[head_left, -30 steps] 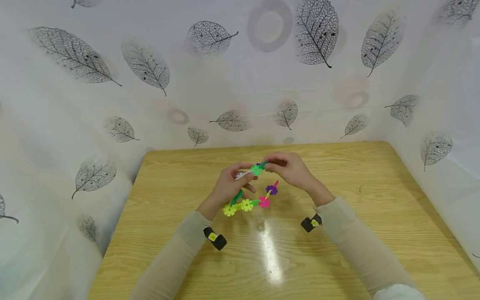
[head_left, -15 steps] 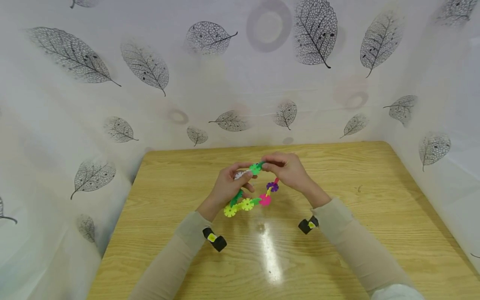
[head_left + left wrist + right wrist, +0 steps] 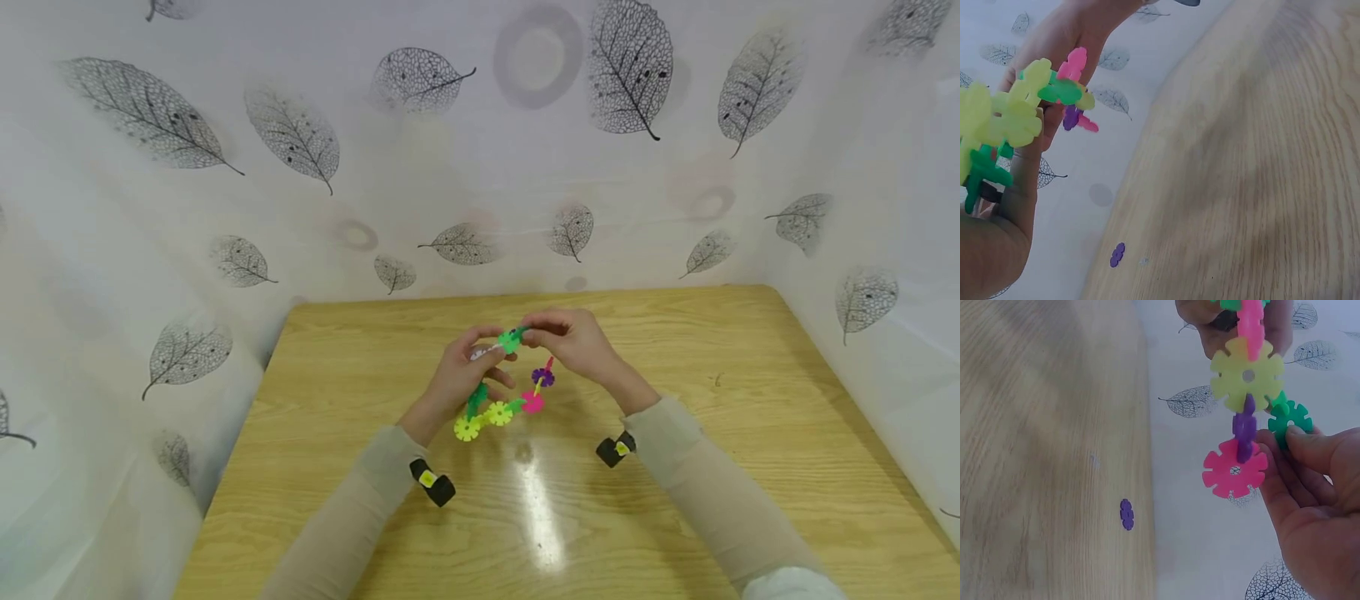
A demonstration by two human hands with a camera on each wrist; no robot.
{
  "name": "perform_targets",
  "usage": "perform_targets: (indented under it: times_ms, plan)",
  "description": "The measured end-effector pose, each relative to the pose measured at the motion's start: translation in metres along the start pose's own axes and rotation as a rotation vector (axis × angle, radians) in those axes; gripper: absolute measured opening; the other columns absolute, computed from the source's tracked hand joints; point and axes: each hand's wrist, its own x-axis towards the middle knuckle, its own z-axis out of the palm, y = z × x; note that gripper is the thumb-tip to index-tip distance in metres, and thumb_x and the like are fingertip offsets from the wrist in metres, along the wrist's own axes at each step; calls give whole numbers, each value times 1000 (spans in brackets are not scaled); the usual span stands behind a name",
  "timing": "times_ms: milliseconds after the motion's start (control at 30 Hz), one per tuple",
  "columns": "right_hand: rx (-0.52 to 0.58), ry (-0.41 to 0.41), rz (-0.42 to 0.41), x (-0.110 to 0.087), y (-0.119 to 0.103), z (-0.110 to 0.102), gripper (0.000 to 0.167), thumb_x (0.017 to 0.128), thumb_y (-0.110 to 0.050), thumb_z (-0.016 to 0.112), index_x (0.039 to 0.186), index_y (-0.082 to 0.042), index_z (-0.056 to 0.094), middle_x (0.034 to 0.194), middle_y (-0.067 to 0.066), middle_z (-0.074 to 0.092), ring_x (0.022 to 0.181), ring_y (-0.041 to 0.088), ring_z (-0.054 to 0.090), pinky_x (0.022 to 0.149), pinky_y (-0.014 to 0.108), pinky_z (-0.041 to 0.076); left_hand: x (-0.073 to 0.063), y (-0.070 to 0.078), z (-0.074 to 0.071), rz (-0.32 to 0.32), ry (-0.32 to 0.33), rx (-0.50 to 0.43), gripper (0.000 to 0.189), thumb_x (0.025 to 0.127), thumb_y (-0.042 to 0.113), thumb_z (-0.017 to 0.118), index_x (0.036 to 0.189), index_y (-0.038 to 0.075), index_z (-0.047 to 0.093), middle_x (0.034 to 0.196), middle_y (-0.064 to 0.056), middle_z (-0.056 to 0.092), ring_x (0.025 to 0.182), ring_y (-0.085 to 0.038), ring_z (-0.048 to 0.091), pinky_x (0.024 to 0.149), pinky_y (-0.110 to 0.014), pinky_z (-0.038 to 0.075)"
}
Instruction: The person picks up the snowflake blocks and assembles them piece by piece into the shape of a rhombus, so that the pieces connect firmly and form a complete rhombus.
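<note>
A chain of flower-shaped interlocking plastic discs hangs in a curve between and below both hands. Near one end, the left hand grips it, thumb over a white disc beside a light green disc. The right hand pinches a dark green disc that meets the light green one. Yellow, green, pink and purple discs make up the hanging part. Its loose end carries a pink disc, dangling below the right hand. Fingers partly hide the white disc.
One loose purple disc lies on the wooden table, behind the hands. White cloth printed with leaves surrounds the table at the back and sides. Black wrist cameras are strapped to both sleeves.
The right hand has shifted slightly left, keeping its pinch on the dark green disc. The chain's hanging yellow discs have swung a little to the right. The left hand's grip stays the same.
</note>
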Motion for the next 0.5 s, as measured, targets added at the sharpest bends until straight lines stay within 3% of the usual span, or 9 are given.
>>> perform_targets:
  times_ms: [300, 500]
  plan:
    - [4, 13, -31, 1, 1, 8, 25, 105, -7, 64, 126, 4, 72, 115, 20, 77, 103, 42, 75, 84, 26, 65, 2, -1, 6, 20, 59, -24, 35, 106, 16, 63, 140, 12, 57, 110, -11, 75, 70, -23, 76, 58, -37, 67]
    - [50, 40, -47, 2, 0, 11, 19, 104, -1, 63, 121, 6, 67, 113, 24, 75, 101, 48, 74, 82, 28, 67, 2, -2, 5, 60, 56, 51, 36, 106, 18, 65, 142, 13, 59, 116, -18, 77, 71, -23, 79, 60, -42, 68]
